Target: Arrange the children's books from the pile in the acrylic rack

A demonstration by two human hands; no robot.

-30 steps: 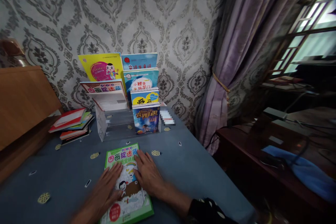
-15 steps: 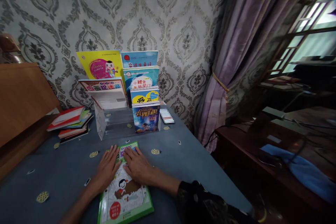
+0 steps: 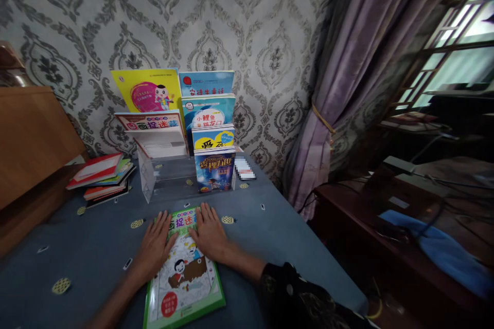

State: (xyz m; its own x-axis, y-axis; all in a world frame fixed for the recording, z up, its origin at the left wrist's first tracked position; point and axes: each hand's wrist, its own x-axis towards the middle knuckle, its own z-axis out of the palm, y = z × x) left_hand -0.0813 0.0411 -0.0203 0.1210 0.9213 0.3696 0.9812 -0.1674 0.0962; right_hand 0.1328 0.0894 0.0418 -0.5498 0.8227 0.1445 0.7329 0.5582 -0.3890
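A green-bordered children's book (image 3: 185, 277) lies flat on the blue patterned cloth (image 3: 270, 236) in front of me. My left hand (image 3: 154, 244) rests flat on the book's upper left edge, fingers spread. My right hand (image 3: 210, 231) lies flat on its upper right corner, fingers stretched out. Just beyond the book stands a clear acrylic rack (image 3: 165, 177) with several picture books stepped upright, the front one dark blue (image 3: 215, 170).
A pile of thin books (image 3: 102, 180) lies at the left beside a wooden headboard (image 3: 31, 139). Patterned wallpaper is behind the rack. A purple curtain (image 3: 339, 92) hangs at the right, with a dark desk, cables and a blue cloth (image 3: 443, 249) beyond.
Both hands have slid up the book from its middle to its top edge and moved apart to the two upper corners. The book has stayed flat on the cloth.
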